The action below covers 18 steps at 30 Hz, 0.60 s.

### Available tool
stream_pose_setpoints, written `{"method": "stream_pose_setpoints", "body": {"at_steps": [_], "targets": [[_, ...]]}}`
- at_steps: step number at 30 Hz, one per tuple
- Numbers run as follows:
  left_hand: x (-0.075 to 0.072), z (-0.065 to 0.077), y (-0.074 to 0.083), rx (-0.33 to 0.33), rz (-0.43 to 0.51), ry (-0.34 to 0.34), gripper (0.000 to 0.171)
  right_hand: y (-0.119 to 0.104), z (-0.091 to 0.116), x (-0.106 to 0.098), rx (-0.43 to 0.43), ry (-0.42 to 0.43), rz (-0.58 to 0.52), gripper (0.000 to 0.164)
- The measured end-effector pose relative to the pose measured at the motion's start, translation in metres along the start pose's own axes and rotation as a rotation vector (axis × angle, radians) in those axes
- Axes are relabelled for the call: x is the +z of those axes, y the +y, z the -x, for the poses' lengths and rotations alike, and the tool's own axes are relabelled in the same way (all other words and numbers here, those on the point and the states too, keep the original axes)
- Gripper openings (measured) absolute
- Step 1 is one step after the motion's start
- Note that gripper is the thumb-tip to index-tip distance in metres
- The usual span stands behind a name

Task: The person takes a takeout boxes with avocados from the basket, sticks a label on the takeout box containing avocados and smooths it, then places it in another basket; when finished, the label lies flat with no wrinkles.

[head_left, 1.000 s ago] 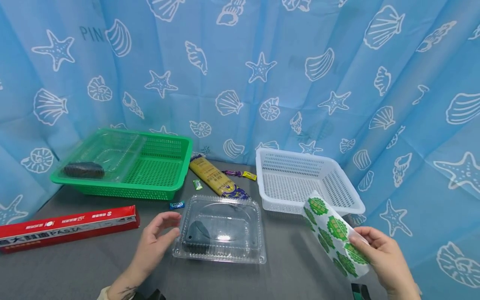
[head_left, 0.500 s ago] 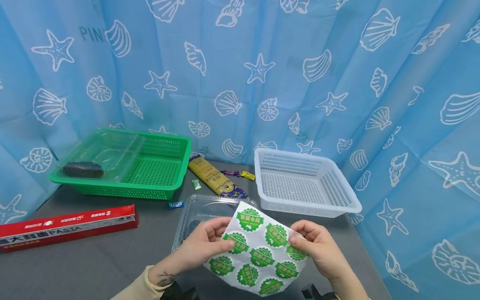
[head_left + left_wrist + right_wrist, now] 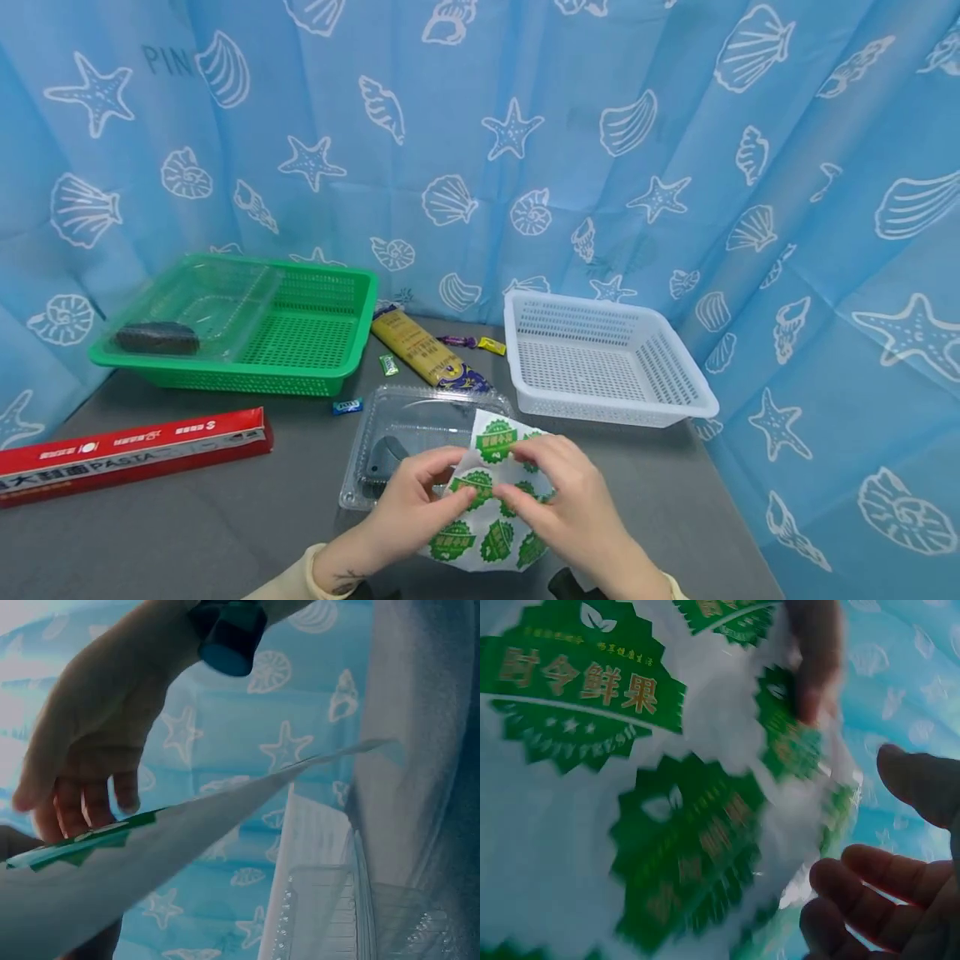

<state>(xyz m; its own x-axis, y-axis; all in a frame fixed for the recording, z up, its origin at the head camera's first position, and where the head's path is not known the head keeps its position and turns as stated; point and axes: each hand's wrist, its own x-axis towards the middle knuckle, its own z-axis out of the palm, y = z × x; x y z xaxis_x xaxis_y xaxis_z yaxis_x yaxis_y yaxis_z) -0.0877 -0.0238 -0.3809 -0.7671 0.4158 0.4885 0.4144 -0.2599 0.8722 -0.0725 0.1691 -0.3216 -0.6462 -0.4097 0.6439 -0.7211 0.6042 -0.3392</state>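
Observation:
A white sheet of round green stickers [image 3: 495, 533] is up in front of me, over the near side of a clear plastic clamshell box [image 3: 431, 414]. My left hand [image 3: 420, 492] pinches its left side, thumb on the printed face. The right hand [image 3: 573, 500] is over the sheet's right half, thumb and fingers apart. In the right wrist view, a gap shows between the right thumb [image 3: 922, 780] and the fingers [image 3: 877, 900], beside the sheet's edge. A dark rounded thing [image 3: 386, 454] shows through the box's left part.
A green basket [image 3: 318, 379] at the left holds another clear box [image 3: 225, 292] and a dark object [image 3: 157, 337]. A white basket [image 3: 615, 404] stands right. Between them lie a yellow pasta packet [image 3: 416, 343] and several small sweets [image 3: 347, 407]. A red pasta box [image 3: 135, 450] lies front left.
The right hand has brought the sticker sheet from the right to the middle, where the left hand took hold of it. Then the right hand let go of the right edge and moved left over the sheet.

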Motion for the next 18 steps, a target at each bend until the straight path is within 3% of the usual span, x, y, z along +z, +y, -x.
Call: {"method": "stream_pose_setpoints", "body": {"at_steps": [4,8,12,14,18], "targets": [[0.002,0.003,-0.001,0.069,-0.049,-0.074,0.030,-0.005,-0.003,0.010,-0.027,-0.013,0.025,0.023],[-0.002,0.005,0.001,0.092,-0.072,-0.088,0.033,-0.003,-0.002,0.012,-0.027,0.003,-0.064,0.008],[-0.012,0.009,0.003,0.123,-0.051,-0.068,0.036,0.000,-0.004,0.013,-0.035,0.146,-0.161,0.014],[-0.020,0.015,0.006,0.121,-0.036,-0.026,0.038,0.000,-0.007,0.011,-0.046,0.260,-0.200,0.017],[-0.048,0.033,0.021,-0.006,-0.069,0.156,0.040,0.005,-0.010,0.006,-0.055,0.444,-0.251,0.016]]}}
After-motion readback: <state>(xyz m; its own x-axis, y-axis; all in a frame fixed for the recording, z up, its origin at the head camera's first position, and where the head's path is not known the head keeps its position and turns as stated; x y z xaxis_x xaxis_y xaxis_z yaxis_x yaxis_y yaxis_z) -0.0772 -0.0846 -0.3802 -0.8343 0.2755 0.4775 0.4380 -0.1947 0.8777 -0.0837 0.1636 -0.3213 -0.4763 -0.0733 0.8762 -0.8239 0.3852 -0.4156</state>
